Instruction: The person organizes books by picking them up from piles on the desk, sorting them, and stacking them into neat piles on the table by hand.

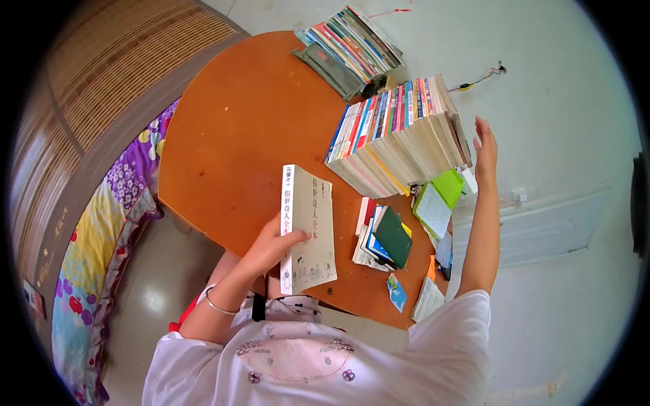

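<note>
My left hand (274, 245) grips a thick white book (313, 233) with red and black characters, its spine turned to the left, above the table's front edge. On the right, my right hand (485, 150) is raised beside the end of a long row of upright books (399, 139). Its fingers are stretched out and hold nothing. Whether it touches the last book is unclear.
A second group of books (355, 44) stands at the back of the orange table (237, 135). Nearer lie a stack with a dark green notebook (393, 237), a bright green notebook (433, 211), a blue packet (397, 292) and loose papers (428, 300).
</note>
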`<state>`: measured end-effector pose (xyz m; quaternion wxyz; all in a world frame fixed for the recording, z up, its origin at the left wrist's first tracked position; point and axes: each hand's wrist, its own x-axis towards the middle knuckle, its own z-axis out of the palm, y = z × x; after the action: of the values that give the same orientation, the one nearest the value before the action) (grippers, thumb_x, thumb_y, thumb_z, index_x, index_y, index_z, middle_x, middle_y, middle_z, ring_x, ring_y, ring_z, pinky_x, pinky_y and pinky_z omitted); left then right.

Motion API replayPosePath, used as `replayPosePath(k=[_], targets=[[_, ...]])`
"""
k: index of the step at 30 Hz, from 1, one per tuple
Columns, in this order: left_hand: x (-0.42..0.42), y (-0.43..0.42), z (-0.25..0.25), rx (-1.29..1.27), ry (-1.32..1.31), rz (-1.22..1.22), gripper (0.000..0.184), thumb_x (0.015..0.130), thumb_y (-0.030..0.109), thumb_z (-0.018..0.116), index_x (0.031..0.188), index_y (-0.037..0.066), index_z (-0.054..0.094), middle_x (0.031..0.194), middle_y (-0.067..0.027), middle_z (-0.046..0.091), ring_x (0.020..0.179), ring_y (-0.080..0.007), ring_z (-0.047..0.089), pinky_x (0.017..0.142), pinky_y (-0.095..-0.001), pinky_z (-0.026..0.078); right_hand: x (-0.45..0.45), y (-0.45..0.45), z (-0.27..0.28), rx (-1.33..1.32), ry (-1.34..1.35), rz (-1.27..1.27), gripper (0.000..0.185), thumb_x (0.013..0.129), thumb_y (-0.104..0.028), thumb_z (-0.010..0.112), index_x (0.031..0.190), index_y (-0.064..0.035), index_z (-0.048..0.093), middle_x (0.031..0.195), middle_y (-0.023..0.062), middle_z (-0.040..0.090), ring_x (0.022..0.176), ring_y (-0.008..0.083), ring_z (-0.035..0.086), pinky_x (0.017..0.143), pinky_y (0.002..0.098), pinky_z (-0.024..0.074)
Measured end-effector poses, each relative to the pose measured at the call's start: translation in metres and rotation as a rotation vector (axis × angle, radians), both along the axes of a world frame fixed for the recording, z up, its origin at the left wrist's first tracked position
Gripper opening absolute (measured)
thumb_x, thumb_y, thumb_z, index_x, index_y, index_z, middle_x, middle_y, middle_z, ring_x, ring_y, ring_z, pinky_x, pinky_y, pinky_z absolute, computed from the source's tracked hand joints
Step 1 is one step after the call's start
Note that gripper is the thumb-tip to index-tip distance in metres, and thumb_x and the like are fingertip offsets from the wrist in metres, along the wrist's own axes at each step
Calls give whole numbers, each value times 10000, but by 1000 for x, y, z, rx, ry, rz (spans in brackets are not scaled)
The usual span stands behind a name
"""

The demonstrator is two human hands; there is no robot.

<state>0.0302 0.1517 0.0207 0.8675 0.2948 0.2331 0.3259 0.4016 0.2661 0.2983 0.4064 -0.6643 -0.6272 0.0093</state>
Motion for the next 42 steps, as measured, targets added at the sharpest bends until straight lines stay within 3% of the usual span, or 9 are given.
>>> replayPosePath(k=[2,5,13,18,27,30,32,36,42], targets=[[-2,12,0,531,338,357,686,802,176,640,1371,-52,334,1292,-238,469,1208,-328,465,1021,-411,378,24,-3,-4,-100,307,-275,672,879,-578,533,1285,-43,550,1300,120,547,1228,286,476,1047,451,322],[-13,27,23,993,885,777,681,820,169,645,1390,-26,326,1384,-267,381,1295,-388,378,1072,-435,321,60,-6,-7,-572,837,-35,792,829,-649,549,1304,-17,507,1295,143,543,1204,301,493,1008,478,372],[50,116,108,1432,651,201,613,939,445,490,1337,-17,432,1359,-254,449,1312,-390,373,1076,-446,312,33,-12,-28,-475,1109,-5,857,787,-699,557,1328,-38,488,1295,163,535,1153,301,538,937,452,469],[139,184,152,1203,572,214,742,934,605,324,1056,-82,577,1070,-299,598,1006,-409,586,841,-481,450,26,-8,-32,-522,1091,-15,739,802,-675,556,1262,-97,559,1265,104,568,1088,277,570,882,444,493],[187,177,153,1128,635,459,1013,874,736,269,1235,-193,451,1349,-322,431,1336,-415,337,1140,-513,110,13,-15,-48,-388,1188,167,497,933,-465,478,1251,-92,560,1212,74,610,1065,228,610,888,383,521],[189,176,161,1178,628,555,1001,879,724,286,1217,-203,456,1309,-341,454,1281,-428,402,1122,-490,196,19,-16,-54,-317,1215,171,512,912,-488,490,1246,-110,571,1216,64,606,1087,235,588,919,424,486],[187,173,168,1161,530,517,813,913,640,373,1008,-155,517,1056,-363,547,998,-458,560,881,-479,428,22,-18,-56,-293,1238,186,504,914,-481,486,1246,-112,571,1218,64,606,1089,235,588,924,427,484],[198,164,169,1117,402,644,767,909,610,428,998,-147,512,994,-329,568,887,-442,589,778,-475,458,23,-24,-64,-178,1254,189,487,922,-464,469,1253,-121,563,1238,65,592,1104,236,579,933,431,480],[201,148,180,1251,385,684,704,880,532,545,1104,-133,488,1150,-341,526,1052,-448,549,876,-466,447,30,-38,-81,105,1317,184,480,934,-443,436,1281,-125,531,1256,69,572,1139,252,555,955,436,471]])
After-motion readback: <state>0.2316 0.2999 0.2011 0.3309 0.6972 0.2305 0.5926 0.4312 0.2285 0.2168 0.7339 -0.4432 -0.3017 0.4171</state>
